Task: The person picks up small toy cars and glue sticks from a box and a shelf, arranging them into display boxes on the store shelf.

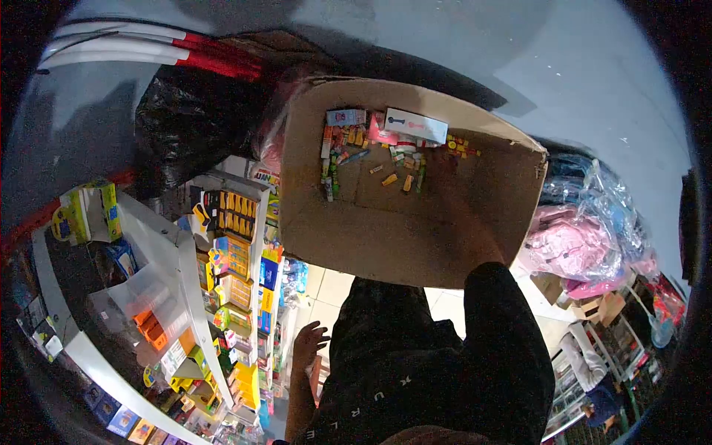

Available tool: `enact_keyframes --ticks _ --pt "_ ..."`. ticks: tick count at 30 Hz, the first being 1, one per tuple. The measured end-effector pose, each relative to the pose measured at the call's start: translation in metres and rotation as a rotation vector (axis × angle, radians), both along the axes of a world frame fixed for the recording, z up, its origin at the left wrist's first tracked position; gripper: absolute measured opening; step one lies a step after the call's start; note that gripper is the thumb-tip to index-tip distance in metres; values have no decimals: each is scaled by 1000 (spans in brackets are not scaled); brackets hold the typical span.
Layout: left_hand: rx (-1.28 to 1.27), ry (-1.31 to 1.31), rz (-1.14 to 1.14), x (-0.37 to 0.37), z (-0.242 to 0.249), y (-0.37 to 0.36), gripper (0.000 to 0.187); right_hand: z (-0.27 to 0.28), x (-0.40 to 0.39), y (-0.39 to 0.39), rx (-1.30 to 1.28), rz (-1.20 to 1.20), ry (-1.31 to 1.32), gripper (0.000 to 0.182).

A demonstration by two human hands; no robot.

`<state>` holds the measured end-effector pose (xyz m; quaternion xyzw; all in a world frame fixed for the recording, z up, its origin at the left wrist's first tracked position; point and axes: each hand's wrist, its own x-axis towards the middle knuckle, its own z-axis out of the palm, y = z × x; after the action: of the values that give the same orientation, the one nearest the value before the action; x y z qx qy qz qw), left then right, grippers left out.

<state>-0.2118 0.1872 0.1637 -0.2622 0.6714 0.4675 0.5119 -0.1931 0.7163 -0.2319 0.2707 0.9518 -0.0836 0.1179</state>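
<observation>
A large open cardboard box (356, 237) stands in front of my body, with several small packets and cartons lying on its bottom. My right arm reaches down into it over the right wall. In the dim light my right hand (448, 169) is near small yellow packets (461, 147); its fingers are too dark to make out. A white carton (415, 126) and a light blue carton (345, 117) lie at the far side, and a small orange-yellow box (389, 179) lies closer in. My left hand (310, 343) hangs beside the shelves, fingers apart, holding nothing.
Shelves of colourful packaged goods (237, 256) rise on the left. A black plastic bag (182, 122) stands behind them. Plastic-wrapped pink goods (567, 241) are piled at right. Another person (602, 393) is at lower right, near more shelving.
</observation>
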Motion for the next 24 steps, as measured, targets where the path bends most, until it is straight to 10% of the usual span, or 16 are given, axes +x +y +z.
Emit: enact_keyframes --ticks 24 --pt "90 111 54 -3 -3 23 43 -14 80 -15 -226 -5 32 51"
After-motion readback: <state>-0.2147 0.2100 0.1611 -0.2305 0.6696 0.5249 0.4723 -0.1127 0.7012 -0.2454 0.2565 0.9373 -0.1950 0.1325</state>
